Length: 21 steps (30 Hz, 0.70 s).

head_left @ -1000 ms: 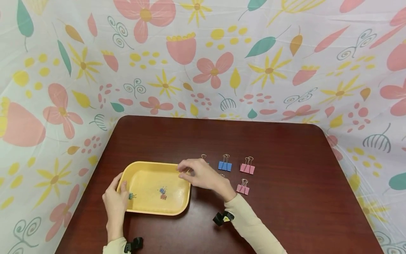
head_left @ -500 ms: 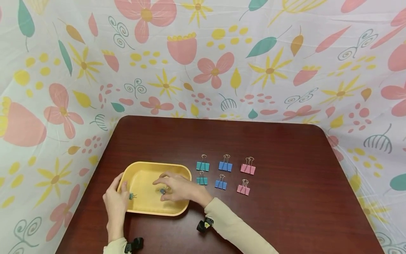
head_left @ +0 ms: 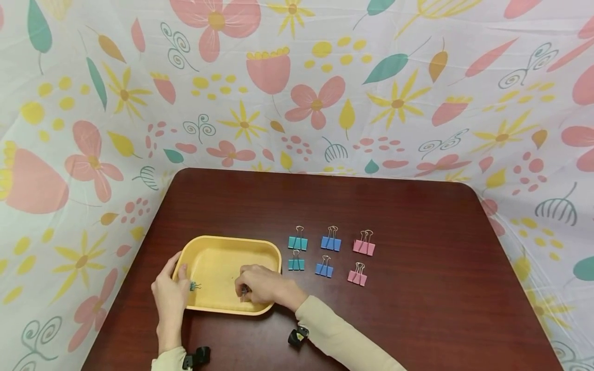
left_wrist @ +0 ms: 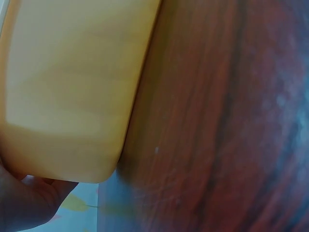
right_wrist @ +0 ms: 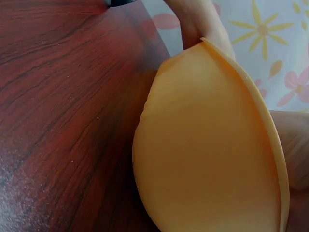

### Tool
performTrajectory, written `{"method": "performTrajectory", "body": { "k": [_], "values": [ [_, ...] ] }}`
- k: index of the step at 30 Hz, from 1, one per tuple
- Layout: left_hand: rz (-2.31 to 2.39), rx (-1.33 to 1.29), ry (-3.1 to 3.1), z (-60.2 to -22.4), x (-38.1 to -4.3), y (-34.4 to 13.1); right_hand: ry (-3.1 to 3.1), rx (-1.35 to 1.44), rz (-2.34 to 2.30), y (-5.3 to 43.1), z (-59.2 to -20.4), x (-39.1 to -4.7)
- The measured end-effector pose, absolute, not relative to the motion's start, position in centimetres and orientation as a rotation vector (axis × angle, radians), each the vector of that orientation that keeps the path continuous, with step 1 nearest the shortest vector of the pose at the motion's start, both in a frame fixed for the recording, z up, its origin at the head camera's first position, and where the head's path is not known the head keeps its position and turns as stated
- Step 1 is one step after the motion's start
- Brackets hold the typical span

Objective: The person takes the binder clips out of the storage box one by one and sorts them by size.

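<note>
A yellow plastic tray stands on the left of the table. My left hand grips its left end, thumb over the rim and fingers outside. The left wrist view shows part of that hand at the tray's end. Inside the tray, my right hand reaches down with curled fingers and pinches a small binder clip, mostly covered by the fingers. Near the tray's left end lies a small teal binder clip. In the right wrist view the tray wall hides most of the right hand.
Right of the tray, larger binder clips lie in two rows: teal clips, blue clips and pink clips. The dark wooden table meets a floral cloth behind.
My right hand has moved left and down from above the tray's right rim into the tray, and its fingers have closed at the small blue and pink clips. The left hand stays put.
</note>
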<state>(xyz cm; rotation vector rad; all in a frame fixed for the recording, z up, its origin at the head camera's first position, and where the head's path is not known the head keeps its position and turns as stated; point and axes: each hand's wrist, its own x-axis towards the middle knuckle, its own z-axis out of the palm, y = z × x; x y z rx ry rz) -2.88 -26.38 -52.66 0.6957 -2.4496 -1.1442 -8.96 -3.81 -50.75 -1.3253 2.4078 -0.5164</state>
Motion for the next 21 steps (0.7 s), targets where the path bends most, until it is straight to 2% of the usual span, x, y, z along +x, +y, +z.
{"method": "performTrajectory", "body": {
  "k": [8, 21],
  "values": [
    [-1.15, 0.704, -2.45, -52.67, -2.87, -26.18, 2.43, -1.326, -0.568, -3.7, -51.17, -9.03],
    [-1.161, 0.706, -2.445, -52.61, -2.82, -26.25, 2.322, -1.223, -0.994, -3.68, -51.35, -9.38]
  ]
}}
